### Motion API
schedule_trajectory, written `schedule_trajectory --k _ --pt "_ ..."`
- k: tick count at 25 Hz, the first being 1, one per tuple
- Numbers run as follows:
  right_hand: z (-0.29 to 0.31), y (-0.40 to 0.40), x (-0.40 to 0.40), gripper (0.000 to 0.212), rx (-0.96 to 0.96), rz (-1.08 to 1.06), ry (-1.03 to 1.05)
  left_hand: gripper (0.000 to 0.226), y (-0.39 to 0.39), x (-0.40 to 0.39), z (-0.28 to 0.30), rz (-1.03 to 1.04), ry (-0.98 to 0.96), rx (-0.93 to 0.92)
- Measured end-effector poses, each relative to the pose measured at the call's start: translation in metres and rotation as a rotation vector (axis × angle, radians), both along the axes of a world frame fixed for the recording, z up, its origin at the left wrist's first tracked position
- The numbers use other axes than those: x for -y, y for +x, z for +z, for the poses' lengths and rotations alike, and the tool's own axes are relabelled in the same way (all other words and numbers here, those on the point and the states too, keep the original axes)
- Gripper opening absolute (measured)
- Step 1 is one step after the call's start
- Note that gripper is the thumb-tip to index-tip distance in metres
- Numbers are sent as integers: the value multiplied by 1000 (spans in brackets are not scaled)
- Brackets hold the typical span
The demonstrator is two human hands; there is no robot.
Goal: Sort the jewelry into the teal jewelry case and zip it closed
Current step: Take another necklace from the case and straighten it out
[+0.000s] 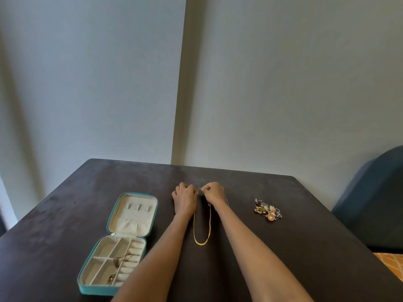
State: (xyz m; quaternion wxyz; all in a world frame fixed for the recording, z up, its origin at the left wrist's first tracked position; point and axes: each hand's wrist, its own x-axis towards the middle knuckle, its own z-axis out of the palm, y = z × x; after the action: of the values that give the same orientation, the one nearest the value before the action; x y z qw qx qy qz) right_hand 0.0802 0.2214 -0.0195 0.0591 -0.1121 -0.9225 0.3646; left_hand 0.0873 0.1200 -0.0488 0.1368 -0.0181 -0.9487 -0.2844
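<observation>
A gold chain necklace (pixel 201 227) lies stretched on the dark table (pixel 272 247), its loop pointing toward me. My left hand (pixel 185 196) and my right hand (pixel 214 192) pinch its far ends, close together near the table's middle. The teal jewelry case (pixel 118 240) lies open at the left, cream inside. Its lid half (pixel 135 212) has a gathered pocket and small tabs. Its tray half holds a few small gold pieces (pixel 118 261) among dividers and ring rolls. A tangled pile of jewelry (pixel 267 209) sits to the right of my hands.
A grey-blue wall rises just behind the table's far edge (pixel 196 165). A dark blue upholstered chair (pixel 375 201) stands at the right. An orange patterned surface (pixel 390 261) shows below it, past the table's right edge.
</observation>
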Motion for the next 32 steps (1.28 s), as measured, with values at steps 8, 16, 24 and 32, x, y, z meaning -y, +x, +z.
schedule_trajectory --k 8,16,24,32 --pt "0 58 -9 25 -288 91 47 23 3 4 5 -103 122 -38" --pt "-23 174 -2 47 -312 654 494 34 30 10 9 -277 -39 110" --pt "-22 196 -26 54 -163 770 471 37 16 6 14 -236 -163 155" --pt "-20 195 -38 65 -139 833 535 36 -2 3 13 -270 -171 137"
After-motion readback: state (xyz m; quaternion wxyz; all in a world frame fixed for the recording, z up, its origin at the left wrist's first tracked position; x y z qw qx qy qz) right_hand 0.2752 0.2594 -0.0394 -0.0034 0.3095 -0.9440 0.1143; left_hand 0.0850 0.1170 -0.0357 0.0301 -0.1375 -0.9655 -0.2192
